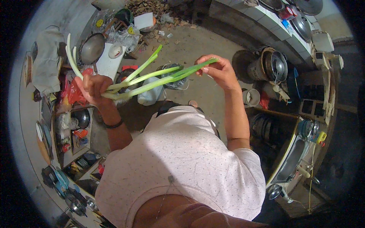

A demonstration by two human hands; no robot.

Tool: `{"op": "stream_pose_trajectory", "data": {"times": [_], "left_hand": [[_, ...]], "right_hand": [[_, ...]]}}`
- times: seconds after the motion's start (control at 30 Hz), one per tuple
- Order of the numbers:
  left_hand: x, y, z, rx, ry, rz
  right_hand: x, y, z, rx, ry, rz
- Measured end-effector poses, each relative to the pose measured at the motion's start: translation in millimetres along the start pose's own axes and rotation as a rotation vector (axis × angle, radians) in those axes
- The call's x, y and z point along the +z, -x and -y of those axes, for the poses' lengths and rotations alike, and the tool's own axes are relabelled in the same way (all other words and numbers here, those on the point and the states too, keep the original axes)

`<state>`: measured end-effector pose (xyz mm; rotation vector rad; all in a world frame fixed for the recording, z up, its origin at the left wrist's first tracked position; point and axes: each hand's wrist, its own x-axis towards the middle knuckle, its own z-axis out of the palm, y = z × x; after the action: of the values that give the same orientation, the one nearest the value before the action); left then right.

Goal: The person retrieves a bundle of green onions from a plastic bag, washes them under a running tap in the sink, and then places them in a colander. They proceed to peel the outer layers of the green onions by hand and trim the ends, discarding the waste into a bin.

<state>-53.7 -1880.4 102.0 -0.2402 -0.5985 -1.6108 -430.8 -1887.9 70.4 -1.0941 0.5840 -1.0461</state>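
Several green onions (154, 85) stretch across the view between my hands. My left hand (95, 88) is closed around them near their white ends, which stick out past it on the far left. At the other side, my right hand (218, 68) pinches the dark green tip of the longest stalk between thumb and fingers. Two shorter cut green ends point up and away, free of the right hand. Beneath the stalks, a whitish plastic jug (149, 92) and a dark bag-lined bin (175, 79) stand on the floor, partly hidden.
A wok (92, 48) and a small white bowl (115, 50) are at the left by a white board. Red plastic bags (75, 89) lie close to my left hand. Stacked pots (268, 67) and a white bucket (251, 97) stand right, above a sink (291, 162).
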Motion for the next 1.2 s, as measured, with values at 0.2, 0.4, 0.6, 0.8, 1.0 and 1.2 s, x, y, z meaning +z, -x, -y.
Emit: {"op": "stream_pose_trajectory", "data": {"times": [0.2, 0.4, 0.6, 0.8, 1.0, 1.2], "left_hand": [[-7.9, 6.5, -7.1, 0.024, -0.028, -0.066], [-16.4, 11.9, -14.1, 0.189, -0.250, -0.382], [-12.6, 4.9, -8.0, 0.126, 0.052, -0.320], [-16.7, 4.4, -9.1, 0.163, 0.165, -0.283], [-19.7, 6.8, -16.4, 0.191, 0.078, -0.295], [-11.7, 8.9, -12.0, 0.172, -0.116, -0.346]], "right_hand": [[-0.6, 4.2, 0.2, 0.056, 0.255, -0.070], [6.0, 3.6, -11.4, 0.060, 0.021, -0.075], [17.2, -1.0, -22.1, 0.040, -0.107, -0.107], [21.7, 1.6, -28.6, 0.195, -0.090, -0.039], [34.7, 7.7, -24.6, 0.125, 0.174, 0.000], [53.0, 3.4, -7.4, -0.195, 0.930, -0.054]]}}
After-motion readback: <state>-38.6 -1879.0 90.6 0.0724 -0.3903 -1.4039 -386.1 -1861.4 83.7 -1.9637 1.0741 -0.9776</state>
